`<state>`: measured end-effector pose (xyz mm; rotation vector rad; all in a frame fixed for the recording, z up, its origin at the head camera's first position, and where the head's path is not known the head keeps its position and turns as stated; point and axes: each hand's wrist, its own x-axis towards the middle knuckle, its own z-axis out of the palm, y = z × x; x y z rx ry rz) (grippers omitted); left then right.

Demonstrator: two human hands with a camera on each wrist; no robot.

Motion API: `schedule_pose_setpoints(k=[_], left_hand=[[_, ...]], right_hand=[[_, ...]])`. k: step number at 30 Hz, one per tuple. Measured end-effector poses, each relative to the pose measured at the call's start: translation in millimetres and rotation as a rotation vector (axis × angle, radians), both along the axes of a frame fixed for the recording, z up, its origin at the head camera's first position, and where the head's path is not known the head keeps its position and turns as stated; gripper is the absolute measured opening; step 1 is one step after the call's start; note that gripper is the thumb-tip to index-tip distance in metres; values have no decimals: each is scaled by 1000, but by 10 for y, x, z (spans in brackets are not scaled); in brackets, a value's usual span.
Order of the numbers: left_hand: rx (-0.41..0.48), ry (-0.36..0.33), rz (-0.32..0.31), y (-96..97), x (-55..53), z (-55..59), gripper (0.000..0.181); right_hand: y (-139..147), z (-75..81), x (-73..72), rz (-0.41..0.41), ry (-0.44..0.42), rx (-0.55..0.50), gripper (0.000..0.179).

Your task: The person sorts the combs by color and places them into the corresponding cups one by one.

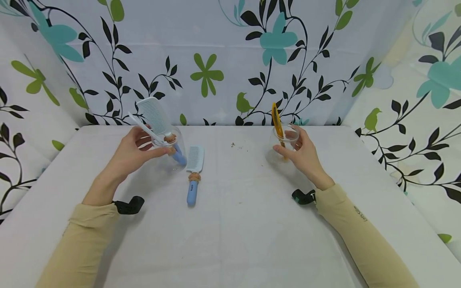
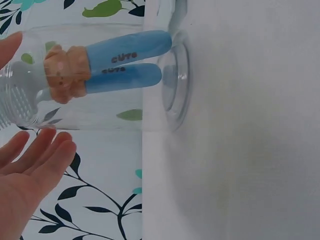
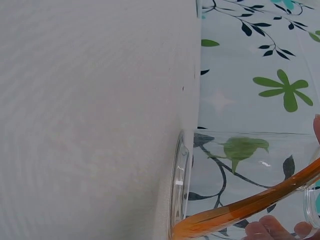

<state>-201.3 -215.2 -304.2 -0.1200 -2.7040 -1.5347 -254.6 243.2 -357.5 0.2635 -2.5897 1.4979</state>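
My left hand [image 1: 134, 154] holds a clear glass jar [image 1: 181, 141] near its rim, thumb in front and fingers at the far side. Two combs lean inside it. One pale blue toothed comb head [image 1: 155, 114] rises above the rim, and the blue handles [image 2: 125, 47] with brown bear-like figures show through the glass. Just right of that jar a matching comb [image 1: 193, 192] lies on the table. Farther right, my right hand [image 1: 307, 154] grips a second clear jar [image 1: 292, 134] round its upper part. A slim orange-yellow object [image 1: 276, 119] slants inside, its lower end at the jar's bottom.
Both jars stand toward the back of the white-covered table [image 1: 223, 232]. Small brown crumbs [image 1: 232, 145] lie between them. A patterned leaf-and-flower cloth [image 1: 216, 36] hangs behind and at the sides. Black wrist cameras [image 1: 130, 205] jut inward from the sleeves.
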Motion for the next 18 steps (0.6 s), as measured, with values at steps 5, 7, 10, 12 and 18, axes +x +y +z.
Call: schedule_pose_setpoints(k=[5, 7, 10, 12, 18], left_hand=[[15, 12, 0, 38, -19, -31, 95], [21, 8, -10, 44, -28, -48, 95], [30, 6, -19, 48, -39, -74, 95], [31, 9, -23, 49, -44, -89, 94], [11, 24, -32, 45, -37, -97, 90]], right_hand=[[0, -7, -8, -3, -2, -5, 91], [-1, -8, -9, -5, -6, 0, 91], [-1, -4, -8, -11, -14, 4, 91], [2, 8, 3, -17, -13, 8, 91], [6, 85, 37, -23, 21, 18, 93]])
